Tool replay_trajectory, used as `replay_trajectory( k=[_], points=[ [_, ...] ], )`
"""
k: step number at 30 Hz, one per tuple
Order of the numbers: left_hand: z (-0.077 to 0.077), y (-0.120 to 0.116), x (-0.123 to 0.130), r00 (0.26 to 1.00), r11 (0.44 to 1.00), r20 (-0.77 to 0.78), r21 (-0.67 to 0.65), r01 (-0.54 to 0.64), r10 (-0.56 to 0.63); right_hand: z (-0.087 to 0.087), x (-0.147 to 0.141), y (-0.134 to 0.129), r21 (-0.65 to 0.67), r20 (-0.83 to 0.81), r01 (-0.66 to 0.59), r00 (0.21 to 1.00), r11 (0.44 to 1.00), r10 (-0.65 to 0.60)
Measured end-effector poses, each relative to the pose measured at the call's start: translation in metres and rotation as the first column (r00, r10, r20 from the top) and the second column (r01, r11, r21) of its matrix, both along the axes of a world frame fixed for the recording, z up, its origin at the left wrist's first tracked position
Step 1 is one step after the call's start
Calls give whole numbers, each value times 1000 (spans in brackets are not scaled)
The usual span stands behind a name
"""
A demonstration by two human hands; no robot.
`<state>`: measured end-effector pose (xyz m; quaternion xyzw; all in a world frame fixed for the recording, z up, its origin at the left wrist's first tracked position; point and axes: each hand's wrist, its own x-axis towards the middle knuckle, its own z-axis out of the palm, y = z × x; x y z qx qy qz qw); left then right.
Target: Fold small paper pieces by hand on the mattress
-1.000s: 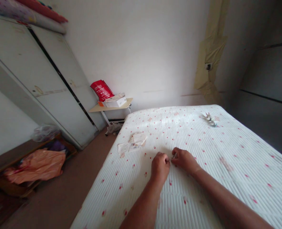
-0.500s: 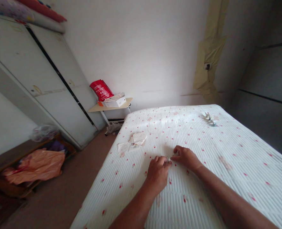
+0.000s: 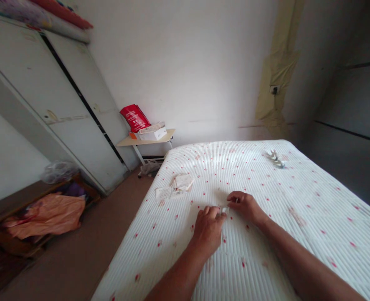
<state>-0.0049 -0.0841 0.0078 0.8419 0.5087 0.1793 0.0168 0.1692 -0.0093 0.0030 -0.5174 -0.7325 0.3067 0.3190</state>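
Note:
Over the middle of the bed, my left hand rests low on the quilted white cover, its fingers bent and pressed together. A small pale, partly clear piece shows at its thumb and fingertips, too small to name. Just to the right, my right hand is curled with thumb and forefinger drawn together, close to that piece. What its fingertips hold, if anything, is hidden.
Printed paper slips lie on the bed's left side. A spiral-shaped white and grey object lies far right. Beyond the bed, a small table carries a red bag and a white box. A cabinet stands left.
My right hand's fingertips have drawn slightly away from the small pale piece. My left hand stays nearly in place at it. The whole view has shifted a little.

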Motion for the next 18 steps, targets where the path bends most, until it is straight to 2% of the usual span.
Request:
replay_trajectory(
  k=[2,4,8,13,18],
  points=[
    [2,-1,0,1000,1000,-9,-3,-3,3,1,-3,0,27,-76,-84,993,996,86],
    [3,-1,1,1000,1000,-17,-6,-10,10,3,-8,-1,37,-16,-135,991,990,136],
    [1,-1,2,999,1000,-27,-4,-22,22,7,-15,-1,28,183,-116,977,993,109],
    [-3,-2,3,998,998,-42,21,-52,53,9,-14,4,32,240,-131,963,991,120],
    [0,-4,3,993,997,-94,25,-67,69,15,-15,6,-7,284,-144,949,990,140]
  ],
)
